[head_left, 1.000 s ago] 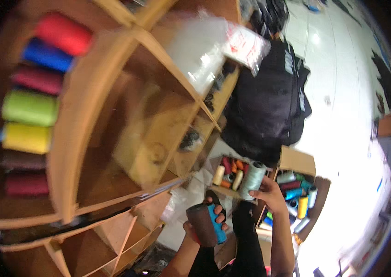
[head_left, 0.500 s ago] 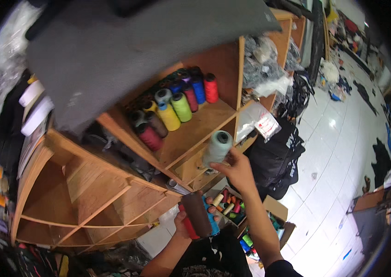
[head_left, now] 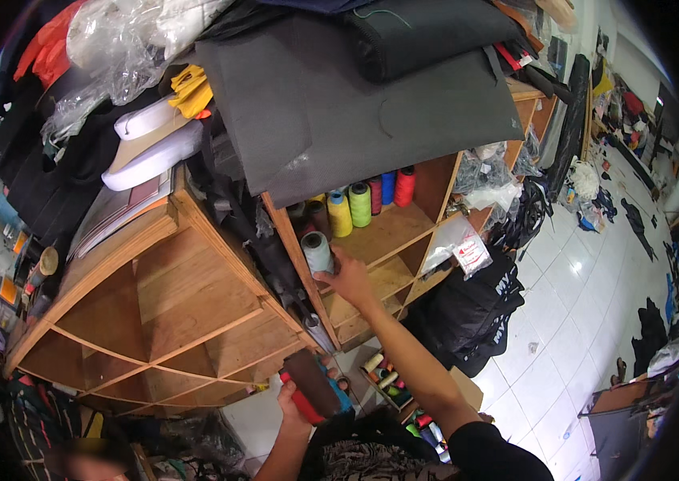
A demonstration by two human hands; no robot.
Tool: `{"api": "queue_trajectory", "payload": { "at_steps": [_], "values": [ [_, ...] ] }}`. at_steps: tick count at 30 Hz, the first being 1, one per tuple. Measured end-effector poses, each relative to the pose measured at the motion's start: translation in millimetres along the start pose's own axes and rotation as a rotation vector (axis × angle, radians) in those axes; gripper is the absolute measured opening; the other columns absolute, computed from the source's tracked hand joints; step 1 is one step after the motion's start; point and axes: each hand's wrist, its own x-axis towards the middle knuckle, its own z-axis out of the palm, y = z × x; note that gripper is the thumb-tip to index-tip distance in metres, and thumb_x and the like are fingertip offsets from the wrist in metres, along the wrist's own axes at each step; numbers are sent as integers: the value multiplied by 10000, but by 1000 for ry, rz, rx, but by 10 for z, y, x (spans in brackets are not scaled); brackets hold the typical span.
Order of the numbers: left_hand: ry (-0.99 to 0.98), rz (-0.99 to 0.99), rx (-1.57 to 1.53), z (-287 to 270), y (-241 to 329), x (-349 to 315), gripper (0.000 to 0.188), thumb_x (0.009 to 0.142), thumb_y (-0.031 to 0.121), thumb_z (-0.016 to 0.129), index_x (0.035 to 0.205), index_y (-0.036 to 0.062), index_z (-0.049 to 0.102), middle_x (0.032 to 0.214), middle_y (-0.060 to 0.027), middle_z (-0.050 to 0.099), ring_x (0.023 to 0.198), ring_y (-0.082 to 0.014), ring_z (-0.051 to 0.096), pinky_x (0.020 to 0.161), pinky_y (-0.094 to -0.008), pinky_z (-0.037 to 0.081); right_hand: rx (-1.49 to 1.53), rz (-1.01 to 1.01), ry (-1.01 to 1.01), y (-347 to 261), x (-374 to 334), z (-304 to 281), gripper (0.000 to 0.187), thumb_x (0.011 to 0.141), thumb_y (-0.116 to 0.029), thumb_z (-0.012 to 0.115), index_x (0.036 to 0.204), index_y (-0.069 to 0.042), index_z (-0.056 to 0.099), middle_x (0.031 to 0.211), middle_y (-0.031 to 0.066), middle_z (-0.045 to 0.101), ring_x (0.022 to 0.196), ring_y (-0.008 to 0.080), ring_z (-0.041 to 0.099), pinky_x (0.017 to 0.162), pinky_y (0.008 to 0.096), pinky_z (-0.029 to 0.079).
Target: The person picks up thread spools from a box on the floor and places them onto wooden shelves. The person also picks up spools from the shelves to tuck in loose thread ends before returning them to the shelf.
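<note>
Our right hand (head_left: 347, 279) pinches a pale grey spool (head_left: 318, 252) between thumb and fingers at the left side of a wooden shelf compartment (head_left: 399, 224); whether the spool's base touches the board, we cannot tell. Just behind it stand a yellow spool (head_left: 339, 216), a lime spool (head_left: 360, 205), a maroon spool (head_left: 375, 194), a blue spool (head_left: 388, 189) and a red spool (head_left: 404, 187), all upright. A dark sheet (head_left: 387, 120) drapes over the shelf top.

Lower down, our left hand (head_left: 289, 405) curls around a bunch of spools — the brown spool (head_left: 315, 383) uppermost, with red thread (head_left: 300, 398) and bright blue thread (head_left: 345, 398) showing at either side. Beyond our right forearm, an open cardboard box (head_left: 466, 388) holds more spools.
</note>
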Motion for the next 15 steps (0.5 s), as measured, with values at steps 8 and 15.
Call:
{"api": "queue_trajectory", "payload": {
  "at_steps": [8, 15],
  "values": [
    [91, 52, 82, 47, 105, 135, 708, 765, 388, 650, 1355, 131, 354, 1220, -132, 474, 1062, -298, 517, 863, -535, 459, 18, 41, -48, 193, -11, -44, 584, 684, -224, 798, 1161, 1, 550, 1012, 182, 630, 891, 316, 631, 736, 381, 495],
    [64, 101, 150, -1, 235, 333, 681, 777, 319, 626, 1352, 71, 360, 1259, -163, 502, 1110, -314, 541, 941, -512, 451, 135, 148, -307, -1038, -794, -732, 578, 722, -308, 781, 1157, -2, 554, 965, 127, 632, 818, 193, 628, 713, 302, 505]
  ]
}}
